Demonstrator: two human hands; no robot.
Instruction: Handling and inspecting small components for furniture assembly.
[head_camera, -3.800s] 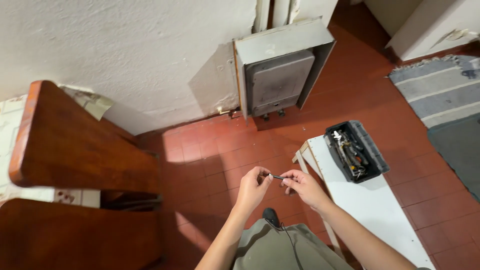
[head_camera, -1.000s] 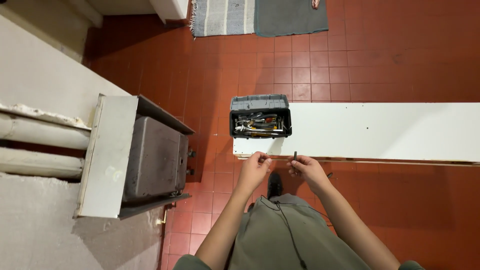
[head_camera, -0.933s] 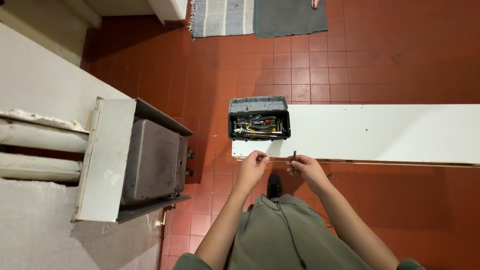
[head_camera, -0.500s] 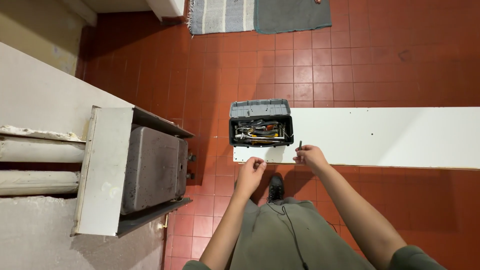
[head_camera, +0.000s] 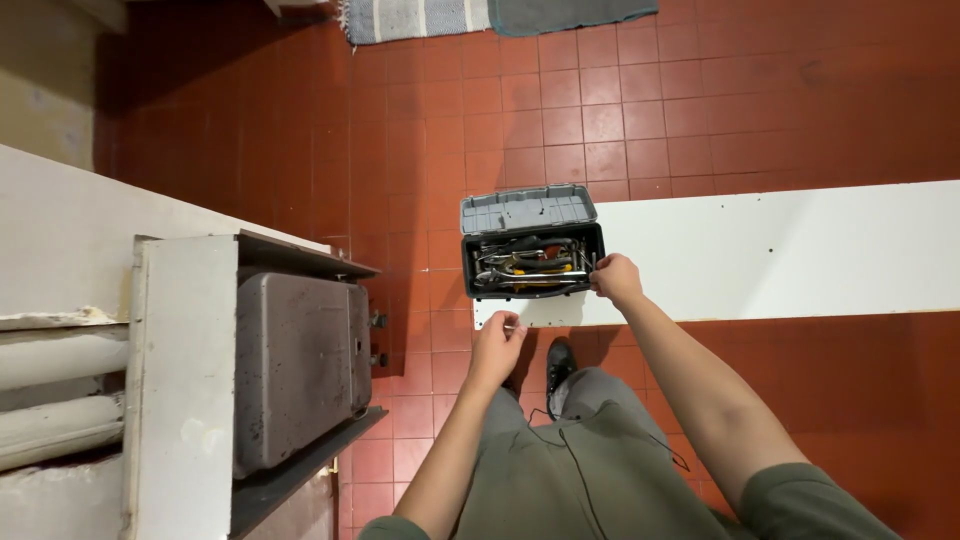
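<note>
With your right hand (head_camera: 617, 280) at the right edge of the open toolbox (head_camera: 531, 256) in mid-frame, its fingers curled on something too small to tell, and your left hand (head_camera: 497, 340) pinching a small screw-like piece just below, a loosened pinch could drop the piece onto the red tile floor (head_camera: 420, 150).

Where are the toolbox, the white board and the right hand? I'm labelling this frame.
toolbox (head_camera: 530, 267): head view, on the tools inside the open tray.
white board (head_camera: 800, 250): head view, bare top face.
right hand (head_camera: 616, 279): head view, back of the hand.
</note>
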